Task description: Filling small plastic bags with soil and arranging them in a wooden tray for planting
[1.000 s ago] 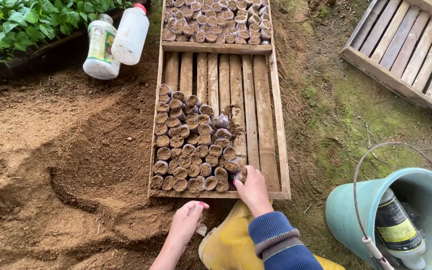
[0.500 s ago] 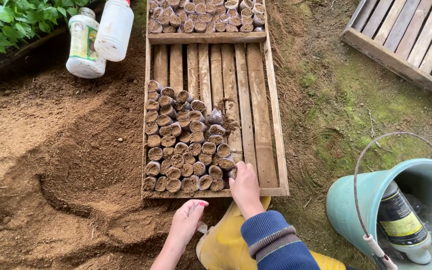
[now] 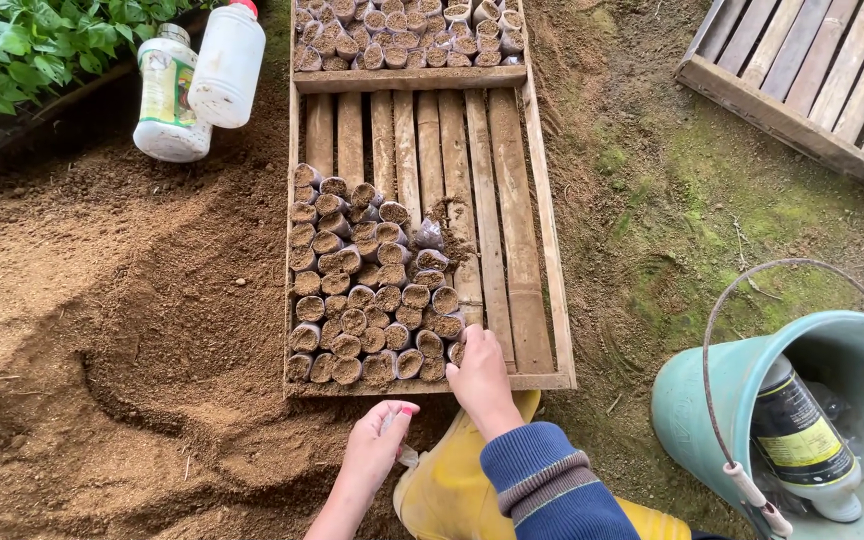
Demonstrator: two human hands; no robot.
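Observation:
A wooden slatted tray (image 3: 512, 250) lies on the ground with several small soil-filled plastic sleeves (image 3: 362, 290) packed upright in its near left part. My right hand (image 3: 479, 375), in a blue striped cuff, rests on the sleeves at the near right end of the pack, its fingers closed over one. My left hand (image 3: 379, 440) hovers just below the tray's front edge and pinches a small clear plastic piece. A yellow boot (image 3: 452, 490) shows under both hands.
Loose brown soil (image 3: 102, 330) is heaped to the left. Two white bottles (image 3: 197, 80) lie at the top left by green plants. A second tray of filled sleeves (image 3: 402, 40) sits beyond. A teal bucket (image 3: 712, 400) with a bottle stands at the right; a wooden pallet (image 3: 802, 80) lies top right.
My right hand has shifted slightly left along the tray's front row. My left hand has risen toward the tray's edge. The view has tilted a little.

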